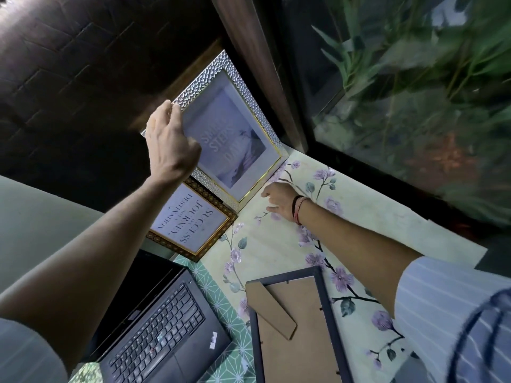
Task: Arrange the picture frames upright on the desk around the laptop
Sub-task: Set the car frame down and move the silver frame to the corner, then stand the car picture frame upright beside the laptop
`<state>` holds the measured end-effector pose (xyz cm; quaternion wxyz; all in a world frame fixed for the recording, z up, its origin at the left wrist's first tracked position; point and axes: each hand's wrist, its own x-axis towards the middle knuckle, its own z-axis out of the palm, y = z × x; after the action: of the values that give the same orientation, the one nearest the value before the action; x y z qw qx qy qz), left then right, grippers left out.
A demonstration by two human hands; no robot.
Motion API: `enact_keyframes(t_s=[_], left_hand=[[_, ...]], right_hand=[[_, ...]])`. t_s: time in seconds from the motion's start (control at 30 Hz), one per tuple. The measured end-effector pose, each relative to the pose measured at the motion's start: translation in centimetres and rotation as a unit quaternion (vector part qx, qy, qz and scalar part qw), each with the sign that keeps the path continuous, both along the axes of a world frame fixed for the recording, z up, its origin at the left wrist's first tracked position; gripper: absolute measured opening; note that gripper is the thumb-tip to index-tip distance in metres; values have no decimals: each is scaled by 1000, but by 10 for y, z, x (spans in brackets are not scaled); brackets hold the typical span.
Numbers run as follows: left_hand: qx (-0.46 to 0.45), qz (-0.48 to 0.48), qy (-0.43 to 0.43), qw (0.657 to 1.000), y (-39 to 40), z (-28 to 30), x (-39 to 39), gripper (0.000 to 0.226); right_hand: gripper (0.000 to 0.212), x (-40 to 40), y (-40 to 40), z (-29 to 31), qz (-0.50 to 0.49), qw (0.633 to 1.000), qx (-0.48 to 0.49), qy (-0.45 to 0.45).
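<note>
The person is setting the silver frame (229,128) upright at the back of the bench (276,244), well beyond the laptop (166,322) and up against the dark wall. The left hand (168,142) is gripping the frame's top edge, fingers curled over the rim. The right hand (279,200) is resting near the frame's lower corner with fingers loosely spread, holding nothing; whether it is touching the frame is hard to tell.

To do this well, the top hand should be keeping its hold until the base is sitting flat and the lean feels stable, then letting go gently.

The silver frame is looking broad, with a hammered, scale-like border, a thin gold inner line and a pale print with faint lettering. Between it and the laptop, the small patterned frame (190,219) is standing upright. Right of the laptop, the dark frame (296,327) is lying face down, its cardboard stand showing.
</note>
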<state>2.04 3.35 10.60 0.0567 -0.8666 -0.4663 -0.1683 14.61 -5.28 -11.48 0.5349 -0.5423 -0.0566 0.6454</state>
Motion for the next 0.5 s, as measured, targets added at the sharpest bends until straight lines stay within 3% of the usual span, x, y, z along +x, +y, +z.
enact_keyframes(t_s=[0.27, 0.5], left_hand=[[-54, 10, -68, 996, -49, 2, -65, 65], [-172, 75, -113, 976, -114, -17, -179, 69]], right_hand=[[6, -67, -35, 40, 63, 998, -4, -32], [7, -167, -75, 83, 131, 987, 8, -89]])
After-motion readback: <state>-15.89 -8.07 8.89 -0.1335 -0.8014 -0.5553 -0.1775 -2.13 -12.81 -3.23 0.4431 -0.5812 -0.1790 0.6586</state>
